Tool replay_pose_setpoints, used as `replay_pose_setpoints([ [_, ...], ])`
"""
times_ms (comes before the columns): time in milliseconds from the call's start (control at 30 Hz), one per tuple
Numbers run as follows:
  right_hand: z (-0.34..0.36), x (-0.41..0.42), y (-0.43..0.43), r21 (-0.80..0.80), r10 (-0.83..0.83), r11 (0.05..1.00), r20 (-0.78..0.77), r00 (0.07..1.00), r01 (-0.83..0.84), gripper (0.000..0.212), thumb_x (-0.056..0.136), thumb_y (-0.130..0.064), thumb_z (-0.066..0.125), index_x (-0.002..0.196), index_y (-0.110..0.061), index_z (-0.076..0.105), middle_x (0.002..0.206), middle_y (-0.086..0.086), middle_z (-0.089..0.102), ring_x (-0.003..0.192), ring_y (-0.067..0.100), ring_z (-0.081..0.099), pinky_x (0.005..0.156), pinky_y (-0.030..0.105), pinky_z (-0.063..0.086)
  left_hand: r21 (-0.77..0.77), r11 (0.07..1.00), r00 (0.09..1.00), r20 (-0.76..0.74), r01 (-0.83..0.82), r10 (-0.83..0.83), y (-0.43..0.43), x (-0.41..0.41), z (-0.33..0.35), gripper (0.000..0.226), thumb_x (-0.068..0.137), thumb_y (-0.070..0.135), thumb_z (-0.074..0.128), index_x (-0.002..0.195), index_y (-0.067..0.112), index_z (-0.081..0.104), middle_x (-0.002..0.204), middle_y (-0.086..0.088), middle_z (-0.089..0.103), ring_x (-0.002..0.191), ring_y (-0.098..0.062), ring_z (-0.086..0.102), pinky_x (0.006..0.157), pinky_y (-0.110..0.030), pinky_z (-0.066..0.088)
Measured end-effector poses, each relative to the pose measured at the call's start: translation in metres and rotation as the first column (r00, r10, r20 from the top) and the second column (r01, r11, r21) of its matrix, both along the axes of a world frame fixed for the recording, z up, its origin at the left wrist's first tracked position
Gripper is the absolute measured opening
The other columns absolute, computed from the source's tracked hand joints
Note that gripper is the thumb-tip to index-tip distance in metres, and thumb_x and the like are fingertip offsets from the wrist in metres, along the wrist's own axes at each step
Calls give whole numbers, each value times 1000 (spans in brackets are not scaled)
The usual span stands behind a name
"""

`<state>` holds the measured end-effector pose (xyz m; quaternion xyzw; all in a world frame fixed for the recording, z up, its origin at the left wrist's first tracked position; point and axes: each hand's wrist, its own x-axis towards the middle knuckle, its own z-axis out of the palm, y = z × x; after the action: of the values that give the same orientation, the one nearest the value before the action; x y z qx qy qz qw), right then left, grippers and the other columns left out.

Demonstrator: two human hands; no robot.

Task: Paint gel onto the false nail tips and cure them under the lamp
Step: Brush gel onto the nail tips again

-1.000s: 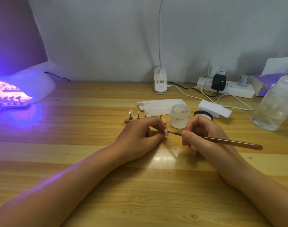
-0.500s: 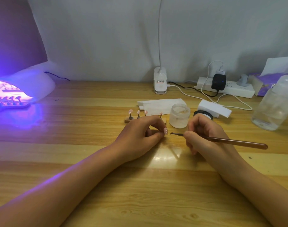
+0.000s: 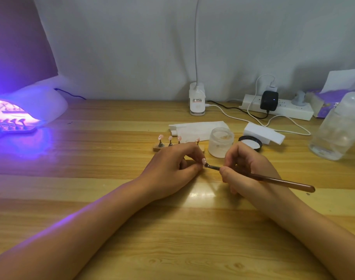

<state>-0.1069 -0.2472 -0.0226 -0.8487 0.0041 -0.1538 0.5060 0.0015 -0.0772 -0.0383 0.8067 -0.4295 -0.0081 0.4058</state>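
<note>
Painting one tip (image 3: pixel 204 161): left hand (image 3: pixel 172 168) pinches it, right hand (image 3: pixel 245 168) grips brush (image 3: pixel 273 179), bristles touching it. Four tips on stand (image 3: pixel 156 148) just behind left hand, probably still to do. Lamp (image 3: pixel 31 110) far left of left hand, lit, batch inside.

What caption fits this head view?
Left hand pinches a nail tip; right hand touches it with a brush; lamp glows.

Five pink nail tips (image 3: pixel 160 137) at centre, one brush (image 3: pixel 273 179), one jar (image 3: pixel 220 145), one lid (image 3: pixel 251 144), one lit lamp (image 3: pixel 41 104), one bottle (image 3: pixel 338 128)
</note>
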Motion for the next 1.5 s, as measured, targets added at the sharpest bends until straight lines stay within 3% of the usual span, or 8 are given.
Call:
replay_pose_setpoints([
  [100,0,-1,-1,22,0,1000,1,1000,0,13,81,-9,66,80,-16,55,66,3,58,58,16,53,56,45,48,1,1000,1000,-6,6,-6,0,0,0,11,90,15,68,94,25,68,91,17,65,58,-6,49,57,-20,39],
  [367,-1,-1,-1,41,-69,997,136,988,64,7,91,-25,62,92,-23,55,75,-4,67,54,7,58,50,22,49,-31,999,1000,-20,7,-7,0,2,-2,14,90,14,68,91,28,67,90,18,65,58,-9,52,58,-20,40],
  [467,-2,1,-1,58,-94,995,162,982,85,12,95,-39,49,100,-30,54,76,-6,70,49,9,58,49,18,47,-56,998,1000,-24,15,-16,0,2,-4,16,90,14,68,90,30,66,92,19,65,60,-15,55,62,-30,46],
  [633,-6,1,-3,-48,-117,990,234,965,132,12,95,-28,55,107,-30,57,86,-15,66,60,7,63,51,18,47,-111,993,999,4,47,-46,-1,2,-5,19,90,17,69,89,35,64,94,16,66,59,-15,58,63,-38,51],
  [700,-7,1,-2,-132,-106,981,251,962,142,22,88,-27,64,109,-27,56,90,-16,63,70,7,63,55,20,50,-121,990,998,23,66,-64,-2,2,-4,17,90,16,69,91,32,64,93,13,67,59,-15,60,60,-34,50],
  [900,-10,0,3,-238,12,971,208,978,38,46,79,-28,74,119,-29,49,105,-17,59,60,16,61,57,38,55,-126,985,993,8,117,-117,-2,1,-2,11,88,11,69,96,18,66,92,12,69,55,-9,54,56,-21,39],
  [1333,-14,1,1,-360,44,930,298,954,69,39,82,-24,72,114,-26,50,99,-19,59,60,13,60,54,37,53,-123,986,994,-15,109,-111,-2,-8,3,25,86,14,74,103,14,56,96,5,72,57,-9,63,54,-17,43],
  [1500,-14,3,0,-335,-10,934,317,948,121,41,81,-28,72,115,-25,49,96,-19,60,57,12,60,53,33,53,-167,985,996,76,-38,51,-2,-8,4,23,85,12,72,104,15,58,101,6,65,86,-13,62,68,-35,55],
])
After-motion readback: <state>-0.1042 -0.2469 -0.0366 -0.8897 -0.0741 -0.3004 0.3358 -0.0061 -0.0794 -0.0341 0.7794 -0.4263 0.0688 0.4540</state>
